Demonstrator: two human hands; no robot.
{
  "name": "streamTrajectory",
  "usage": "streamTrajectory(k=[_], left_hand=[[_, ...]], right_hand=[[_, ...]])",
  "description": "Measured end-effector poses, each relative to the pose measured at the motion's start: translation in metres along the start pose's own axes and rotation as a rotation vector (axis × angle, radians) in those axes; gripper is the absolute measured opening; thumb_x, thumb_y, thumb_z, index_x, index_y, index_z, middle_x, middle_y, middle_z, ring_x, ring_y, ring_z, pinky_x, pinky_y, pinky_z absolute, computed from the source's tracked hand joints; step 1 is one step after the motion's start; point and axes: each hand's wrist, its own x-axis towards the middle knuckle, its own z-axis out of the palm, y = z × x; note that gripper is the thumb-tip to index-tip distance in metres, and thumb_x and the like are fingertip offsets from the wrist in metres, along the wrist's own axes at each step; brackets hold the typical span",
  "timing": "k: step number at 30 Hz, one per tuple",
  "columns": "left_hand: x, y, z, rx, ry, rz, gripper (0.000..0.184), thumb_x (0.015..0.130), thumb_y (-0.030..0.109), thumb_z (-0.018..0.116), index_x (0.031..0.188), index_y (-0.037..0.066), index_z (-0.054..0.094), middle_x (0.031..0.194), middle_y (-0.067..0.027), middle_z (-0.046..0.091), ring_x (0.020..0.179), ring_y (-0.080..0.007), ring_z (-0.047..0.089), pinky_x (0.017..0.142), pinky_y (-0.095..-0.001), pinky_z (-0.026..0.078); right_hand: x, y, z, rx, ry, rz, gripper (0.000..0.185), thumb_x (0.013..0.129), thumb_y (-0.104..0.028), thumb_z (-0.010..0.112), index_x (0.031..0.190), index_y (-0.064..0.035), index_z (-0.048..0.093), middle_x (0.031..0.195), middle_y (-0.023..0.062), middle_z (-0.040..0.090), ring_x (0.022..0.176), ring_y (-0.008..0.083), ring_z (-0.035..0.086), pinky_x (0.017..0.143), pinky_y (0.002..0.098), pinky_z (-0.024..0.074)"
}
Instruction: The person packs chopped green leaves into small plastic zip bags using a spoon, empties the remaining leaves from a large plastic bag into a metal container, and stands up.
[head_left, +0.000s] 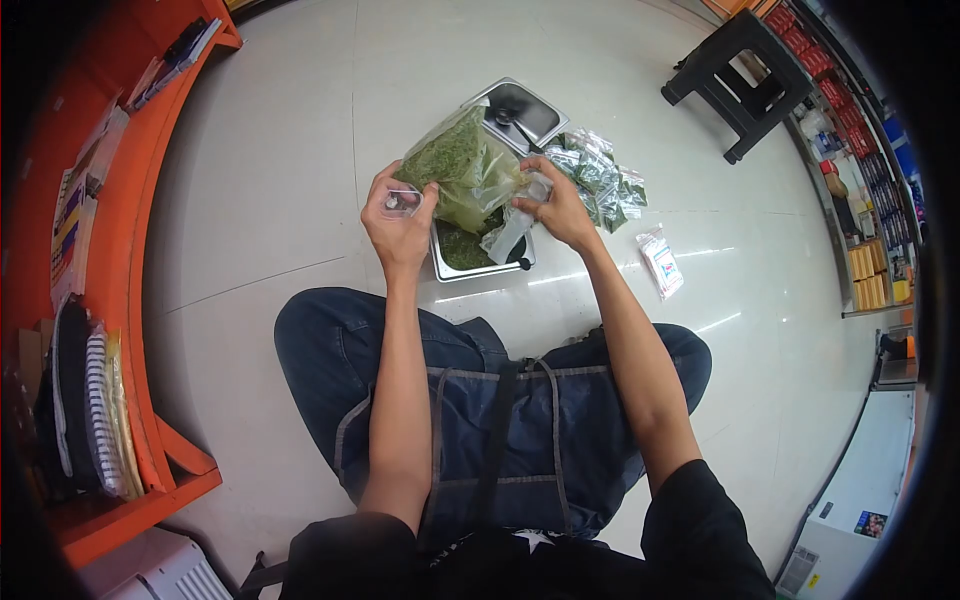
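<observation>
the left hand (402, 225) is closing its grip around the lower left side of a large clear bag (458, 165), with a small clear piece (400, 204) showing between thumb and fingers; what that piece is, i cannot tell. the right hand (556, 208) is pinching clear plastic (537, 186) at the bag's right side, its grip drawn nearly together; whether this is the bag's own neck or another bag, i cannot tell. the large bag is bulging with shredded green stuff and is leaning up to the left, above the far part of a near metal tray (484, 273). in that tray, more green stuff (460, 249) is lying at the left, while a clear strip of plastic (508, 236) is hanging over the right side, near a black knob (525, 264). just beyond, a far metal tray (550, 108) is holding a dark-handled utensil (522, 134). to its right, small filled packets (600, 180) are lying heaped on the floor (400, 60), and a flat pack (658, 262) is resting nearer. farther out, a black stool (740, 75) is standing at the upper right, and an orange shelf (140, 260) is lining the left.
</observation>
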Motion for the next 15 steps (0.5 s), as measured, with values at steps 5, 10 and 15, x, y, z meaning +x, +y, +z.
streamTrajectory(k=[5, 10, 15], left_hand=[[0.003, -0.001, -0.001, 0.131, -0.11, 0.124, 0.026, 0.076, -0.001, 0.079, 0.073, -0.001, 0.053, 0.122, -0.0181, 0.062, 0.085, -0.0115, 0.06, 0.072, -0.024, 0.05], [0.002, 0.009, -0.001, 0.123, -0.179, 0.138, 0.025, 0.076, -0.004, 0.077, 0.074, -0.002, 0.052, 0.121, -0.018, 0.062, 0.092, -0.0136, 0.061, 0.078, -0.027, 0.053], [0.004, 0.007, -0.001, 0.093, -0.179, 0.146, 0.025, 0.076, -0.004, 0.077, 0.075, -0.002, 0.052, 0.122, -0.0178, 0.062, 0.091, -0.0133, 0.06, 0.078, -0.0268, 0.053]], right_hand=[[-0.004, 0.001, 0.004, -0.002, -0.098, 0.148, 0.053, 0.077, -0.009, 0.081, 0.123, -0.0074, 0.054, 0.103, 0.0072, 0.065, 0.073, 0.0131, 0.06, 0.066, 0.0292, 0.0498], [-0.005, 0.011, 0.01, -0.071, -0.089, 0.034, 0.056, 0.077, -0.012, 0.082, 0.124, -0.0047, 0.054, 0.106, 0.0118, 0.067, 0.087, 0.0197, 0.062, 0.08, 0.0335, 0.0499], [-0.003, 0.011, 0.008, -0.041, -0.112, 0.064, 0.054, 0.077, -0.013, 0.081, 0.123, -0.0023, 0.055, 0.111, 0.0165, 0.067, 0.1, 0.0253, 0.061, 0.091, 0.0358, 0.0467]])
